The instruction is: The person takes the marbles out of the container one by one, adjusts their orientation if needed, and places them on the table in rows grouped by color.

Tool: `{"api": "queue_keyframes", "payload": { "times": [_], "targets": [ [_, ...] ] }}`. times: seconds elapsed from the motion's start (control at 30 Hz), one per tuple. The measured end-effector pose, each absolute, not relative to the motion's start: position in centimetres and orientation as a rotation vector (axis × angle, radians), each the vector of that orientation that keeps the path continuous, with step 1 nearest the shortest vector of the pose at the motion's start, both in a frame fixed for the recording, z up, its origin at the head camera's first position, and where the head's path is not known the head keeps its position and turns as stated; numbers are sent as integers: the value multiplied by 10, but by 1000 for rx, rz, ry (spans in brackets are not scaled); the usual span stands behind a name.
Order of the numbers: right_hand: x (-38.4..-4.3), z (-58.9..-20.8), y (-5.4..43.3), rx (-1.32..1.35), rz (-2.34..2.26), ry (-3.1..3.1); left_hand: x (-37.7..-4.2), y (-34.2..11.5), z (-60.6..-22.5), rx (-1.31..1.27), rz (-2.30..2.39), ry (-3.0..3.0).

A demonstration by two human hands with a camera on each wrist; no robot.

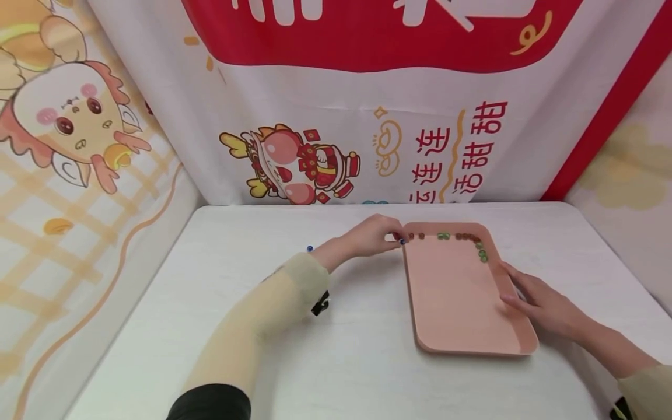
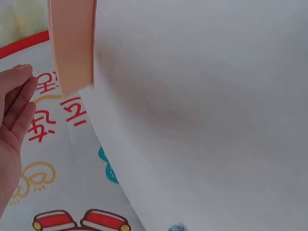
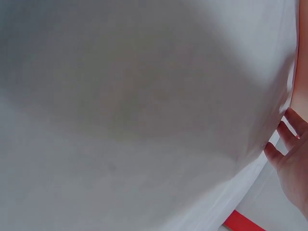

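At the far left corner of the pink tray, my left hand pinches a small blue marble between thumb and fingertips. In the left wrist view that hand shows at the left edge, near the tray wall, with the marble hidden. My right hand grips the tray's right side, thumb over the rim. The right wrist view shows its fingers against the outside of the tray. Reddish-brown marbles and green marbles line the tray's far side and far right corner.
Another blue marble lies on the white table, beside my left wrist. A printed cloth hangs behind the table's far edge, and a patterned side panel stands at the left.
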State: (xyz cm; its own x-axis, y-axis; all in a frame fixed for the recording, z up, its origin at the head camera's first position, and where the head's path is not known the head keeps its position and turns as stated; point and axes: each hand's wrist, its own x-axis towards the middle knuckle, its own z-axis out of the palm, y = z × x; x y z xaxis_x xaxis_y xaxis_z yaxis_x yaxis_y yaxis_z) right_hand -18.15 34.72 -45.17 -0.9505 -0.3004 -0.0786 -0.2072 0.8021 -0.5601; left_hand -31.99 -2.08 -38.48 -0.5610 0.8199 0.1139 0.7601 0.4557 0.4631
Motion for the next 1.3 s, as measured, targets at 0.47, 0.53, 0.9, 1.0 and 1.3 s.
{"api": "queue_keyframes", "payload": {
  "times": [0.47,0.53,0.9,1.0,1.3],
  "targets": [
    [-181,-448,348,-385,-810,2828,-331,-89,-385,1188,770,2637],
    [-180,-447,347,-375,-807,2825,-334,-99,-385,1133,773,2663],
    [-181,-447,346,-355,-807,2815,-341,-139,-397,950,786,2707],
    [-181,-447,346,-345,-802,2808,-341,-144,-403,895,768,2707],
    [-181,-448,344,-347,-819,2803,-344,-151,-417,830,726,2692]
  ]
}}
